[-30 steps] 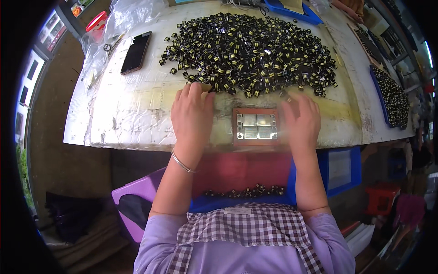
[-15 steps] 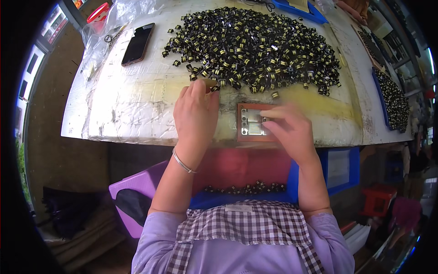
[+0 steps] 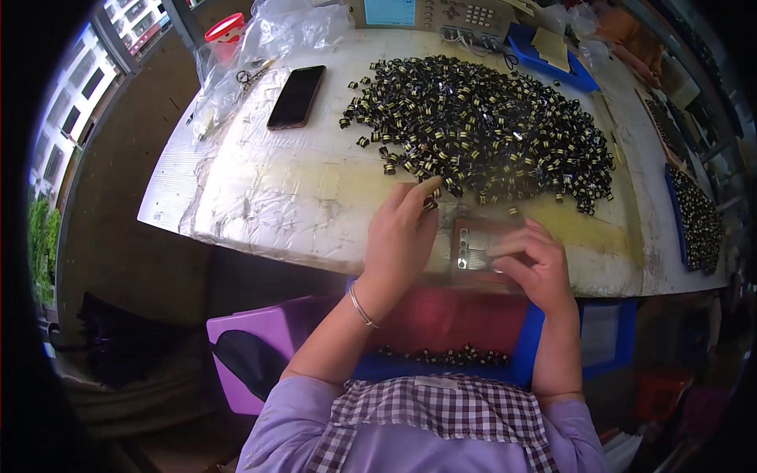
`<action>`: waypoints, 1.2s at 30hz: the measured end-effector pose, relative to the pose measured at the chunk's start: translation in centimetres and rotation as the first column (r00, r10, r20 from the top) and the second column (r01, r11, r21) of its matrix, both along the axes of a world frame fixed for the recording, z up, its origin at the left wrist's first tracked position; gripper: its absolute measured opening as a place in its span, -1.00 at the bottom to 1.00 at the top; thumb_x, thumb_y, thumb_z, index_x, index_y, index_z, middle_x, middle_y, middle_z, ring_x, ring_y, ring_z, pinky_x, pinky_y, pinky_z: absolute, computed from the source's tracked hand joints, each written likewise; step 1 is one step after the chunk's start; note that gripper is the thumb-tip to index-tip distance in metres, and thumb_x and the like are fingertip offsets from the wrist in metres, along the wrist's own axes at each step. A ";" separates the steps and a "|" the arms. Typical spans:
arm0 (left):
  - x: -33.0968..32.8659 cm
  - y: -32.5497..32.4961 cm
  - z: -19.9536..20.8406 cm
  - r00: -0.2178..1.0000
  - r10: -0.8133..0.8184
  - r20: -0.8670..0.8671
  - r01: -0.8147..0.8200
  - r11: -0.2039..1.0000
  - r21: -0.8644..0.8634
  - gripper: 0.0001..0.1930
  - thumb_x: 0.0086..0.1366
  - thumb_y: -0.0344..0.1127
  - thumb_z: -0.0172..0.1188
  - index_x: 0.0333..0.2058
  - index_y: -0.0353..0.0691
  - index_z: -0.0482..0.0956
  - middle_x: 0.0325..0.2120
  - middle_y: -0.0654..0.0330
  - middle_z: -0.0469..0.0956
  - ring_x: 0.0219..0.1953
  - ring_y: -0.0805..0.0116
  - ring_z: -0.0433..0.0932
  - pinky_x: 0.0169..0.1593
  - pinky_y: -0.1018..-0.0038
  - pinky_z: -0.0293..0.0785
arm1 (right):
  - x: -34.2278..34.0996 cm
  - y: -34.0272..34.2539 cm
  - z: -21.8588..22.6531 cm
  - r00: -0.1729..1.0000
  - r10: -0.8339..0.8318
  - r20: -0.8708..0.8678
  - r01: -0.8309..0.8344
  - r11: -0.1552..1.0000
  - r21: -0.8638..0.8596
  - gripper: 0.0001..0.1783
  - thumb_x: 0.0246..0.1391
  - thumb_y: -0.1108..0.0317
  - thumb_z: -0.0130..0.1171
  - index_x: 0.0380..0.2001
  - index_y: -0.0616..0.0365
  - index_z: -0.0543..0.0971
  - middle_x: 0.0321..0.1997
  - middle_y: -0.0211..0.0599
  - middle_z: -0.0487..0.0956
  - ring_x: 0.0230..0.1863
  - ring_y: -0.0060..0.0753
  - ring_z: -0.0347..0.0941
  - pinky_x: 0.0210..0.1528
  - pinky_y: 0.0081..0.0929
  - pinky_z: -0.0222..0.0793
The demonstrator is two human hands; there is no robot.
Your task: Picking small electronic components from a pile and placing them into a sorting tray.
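Observation:
My left hand (image 3: 400, 236), with a thin bangle at its wrist, is at the near left edge of a large heap of small black coil-like parts with yellow bands (image 3: 485, 126). One such black-and-yellow part (image 3: 430, 204) is pinched at its fingertips. My right hand (image 3: 540, 264) is bent over a small reddish-brown board with a silvery metal plate (image 3: 475, 256) at the table's front edge. Its thumb and fingers are closed together over the plate's right side; whatever they hold is too small and blurred to name.
A dark phone (image 3: 297, 97) lies left of the heap, near plastic bags (image 3: 292, 35) and a red cup (image 3: 225, 33). A box-like device with a screen and keys (image 3: 465, 16) stands behind. Blue trays (image 3: 579, 75) are at the right. A bin with a few parts (image 3: 441, 357) sits below the table edge.
The whole view has shifted, so the table appears lower and further right. My left hand has come slightly closer to the metal plate. My right hand stays over the plate.

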State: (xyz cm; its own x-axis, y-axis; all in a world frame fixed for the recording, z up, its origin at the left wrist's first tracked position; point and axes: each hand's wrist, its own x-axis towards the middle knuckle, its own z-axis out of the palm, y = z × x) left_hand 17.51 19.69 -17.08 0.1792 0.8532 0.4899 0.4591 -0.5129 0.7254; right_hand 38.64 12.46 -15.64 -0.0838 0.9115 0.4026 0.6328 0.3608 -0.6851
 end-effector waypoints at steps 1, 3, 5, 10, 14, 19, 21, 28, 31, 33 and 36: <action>0.0 -0.1 0.0 1.000 0.003 0.002 -0.003 1.000 0.000 -0.75 0.11 -0.50 0.24 -0.18 -0.24 0.59 -0.34 0.11 0.53 -0.35 0.20 0.55 -0.25 0.37 0.49 | 0.2 0.0 0.0 0.998 0.009 -0.067 -0.010 1.000 -0.003 -0.89 -0.06 0.40 0.37 -0.42 0.11 0.65 -0.50 -0.34 0.60 -0.37 -0.39 0.53 -0.01 -0.35 0.35; 0.2 -0.2 -0.1 0.999 0.006 0.045 -0.007 1.000 0.023 -0.69 0.12 -0.54 0.21 -0.11 -0.24 0.59 -0.30 0.11 0.51 -0.35 0.23 0.55 -0.26 0.40 0.49 | -0.3 1.1 -0.3 0.952 -0.270 -0.145 0.266 0.963 -0.046 -0.90 -0.05 0.39 0.37 -0.43 0.13 0.65 -0.53 -0.34 0.60 -0.39 -0.42 0.53 -0.11 -0.40 0.37; 0.3 -0.2 -0.5 0.998 -0.002 0.065 -0.001 0.999 0.034 -0.70 0.11 -0.53 0.23 -0.13 -0.23 0.61 -0.31 0.13 0.53 -0.35 0.23 0.54 -0.26 0.39 0.49 | -0.7 2.2 -0.1 0.838 -0.532 -0.125 0.529 0.847 -0.055 -0.87 -0.04 0.37 0.36 -0.43 0.17 0.63 -0.52 -0.30 0.58 -0.42 -0.40 0.51 -0.36 -0.46 0.37; 0.1 0.1 -1.4 0.995 0.019 -0.102 -0.003 0.987 0.160 -0.75 0.09 -0.46 0.30 -0.20 -0.20 0.66 -0.36 0.16 0.57 -0.35 0.20 0.53 -0.26 0.37 0.48 | -1.0 2.4 -1.6 0.843 -0.509 0.176 0.481 0.858 0.178 -0.84 -0.03 0.42 0.35 -0.34 0.16 0.61 -0.47 -0.42 0.57 -0.48 -0.60 0.41 -0.41 -0.60 0.33; 0.5 0.0 -0.8 0.991 0.057 -0.125 -0.038 0.987 0.157 -0.77 0.05 -0.40 0.35 -0.26 -0.21 0.66 -0.42 0.15 0.56 -0.35 0.15 0.51 -0.25 0.32 0.46 | -0.9 1.8 -2.0 0.919 -0.394 0.002 0.393 0.917 0.075 -0.77 -0.06 0.48 0.38 -0.27 0.13 0.60 -0.51 -0.40 0.55 -0.48 -0.60 0.42 -0.40 -0.58 0.35; 2.9 -1.4 -1.1 0.951 -0.272 -0.148 0.300 0.929 0.218 -0.83 0.05 -0.36 0.33 -0.40 -0.23 0.54 -0.45 0.16 0.51 -0.34 0.12 0.47 -0.23 0.28 0.43 | -1.0 1.4 -2.2 0.903 -0.428 -0.028 0.429 0.897 0.107 -0.74 -0.05 0.45 0.38 -0.24 0.14 0.60 -0.52 -0.39 0.56 -0.49 -0.57 0.44 -0.38 -0.55 0.37; 3.3 -1.6 -1.4 0.939 -0.287 -0.187 0.327 0.916 0.235 -0.83 0.05 -0.35 0.31 -0.40 -0.22 0.51 -0.43 0.16 0.49 -0.32 0.13 0.46 -0.21 0.29 0.42 | -1.0 1.3 -2.1 0.903 -0.429 -0.005 0.427 0.899 0.097 -0.74 -0.05 0.44 0.38 -0.23 0.14 0.60 -0.52 -0.39 0.56 -0.49 -0.56 0.45 -0.38 -0.54 0.38; 3.3 -1.7 -1.7 0.940 -0.314 -0.134 0.334 0.928 0.163 -0.87 0.04 -0.32 0.31 -0.42 -0.16 0.57 -0.44 0.24 0.50 -0.31 0.22 0.46 -0.21 0.31 0.42 | -1.3 1.0 -1.8 0.907 -0.406 -0.110 0.414 0.908 0.061 -0.71 -0.05 0.46 0.36 -0.19 0.14 0.61 -0.46 -0.39 0.58 -0.43 -0.59 0.46 -0.32 -0.57 0.39; 3.4 -2.3 -0.9 0.944 -0.259 -0.205 0.300 0.931 0.207 -0.87 0.06 -0.31 0.31 -0.39 -0.15 0.60 -0.43 0.24 0.53 -0.32 0.22 0.49 -0.22 0.32 0.42 | -1.3 0.4 -1.5 0.904 -0.389 -0.177 0.400 0.916 0.032 -0.70 -0.05 0.49 0.36 -0.18 0.15 0.61 -0.43 -0.41 0.59 -0.43 -0.63 0.44 -0.32 -0.60 0.38; 3.7 -2.8 -0.7 0.944 -0.205 -0.260 0.265 0.938 0.224 -0.85 0.08 -0.31 0.31 -0.35 -0.15 0.63 -0.42 0.23 0.56 -0.34 0.20 0.51 -0.22 0.31 0.43 | -1.0 0.0 -1.7 0.911 -0.389 -0.137 0.397 0.917 0.040 -0.71 -0.05 0.50 0.36 -0.19 0.16 0.61 -0.41 -0.42 0.60 -0.43 -0.65 0.43 -0.32 -0.61 0.37; 4.0 -3.1 -0.7 0.945 -0.147 -0.291 0.223 0.943 0.246 -0.85 0.09 -0.30 0.31 -0.34 -0.14 0.63 -0.41 0.24 0.56 -0.33 0.21 0.51 -0.22 0.30 0.43 | -0.6 -0.2 -2.0 0.900 -0.435 0.022 0.435 0.900 0.023 -0.73 -0.05 0.49 0.35 -0.20 0.16 0.61 -0.40 -0.38 0.58 -0.44 -0.58 0.43 -0.33 -0.57 0.38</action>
State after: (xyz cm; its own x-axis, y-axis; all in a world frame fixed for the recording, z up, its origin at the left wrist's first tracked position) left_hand 21.53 16.57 -17.78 0.4763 0.6328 0.6105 0.4925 -0.7671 0.4110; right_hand 38.01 12.27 -17.68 0.3091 0.8524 0.4216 0.7466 0.0571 -0.6628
